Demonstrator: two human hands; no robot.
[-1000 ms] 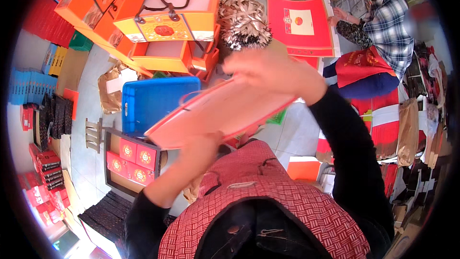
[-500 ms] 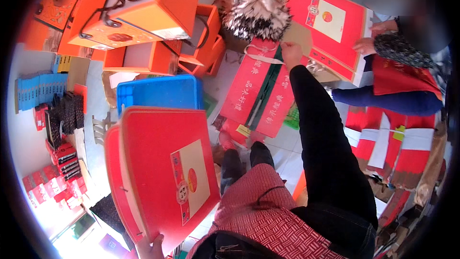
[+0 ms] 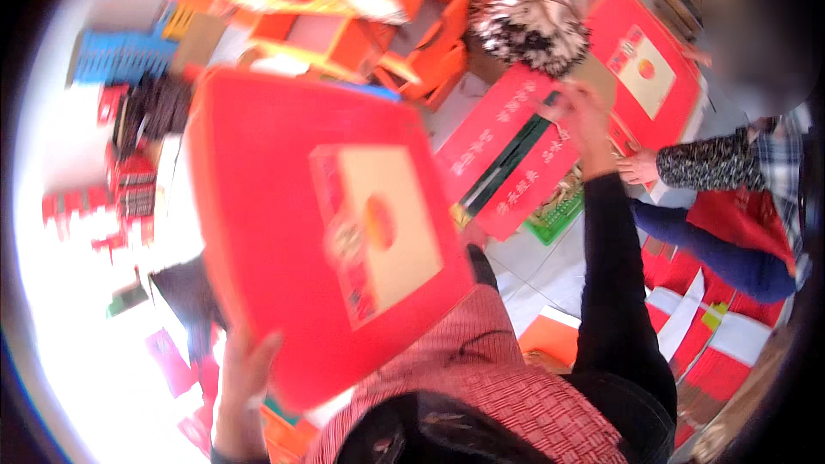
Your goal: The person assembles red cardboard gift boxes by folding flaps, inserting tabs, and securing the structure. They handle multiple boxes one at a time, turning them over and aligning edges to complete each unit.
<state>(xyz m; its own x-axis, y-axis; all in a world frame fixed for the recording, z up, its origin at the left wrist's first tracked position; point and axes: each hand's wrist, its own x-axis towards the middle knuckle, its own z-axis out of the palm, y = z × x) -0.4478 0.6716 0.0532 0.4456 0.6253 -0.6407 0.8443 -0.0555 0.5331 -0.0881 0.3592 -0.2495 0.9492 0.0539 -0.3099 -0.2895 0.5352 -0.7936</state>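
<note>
The left hand is gripping the board, already lifted before the apron, while the right hand is resting at the box's far end, hold too blurred to tell, and a second board is lying unlifted beside a co-worker's hand.

Red panel now hides most of blue crate

Large red rectangular cream-labelled panel, tilted, blurred; red rectangular carton with dark green lengthwise strip, slanting beyond panel's right edge
</note>
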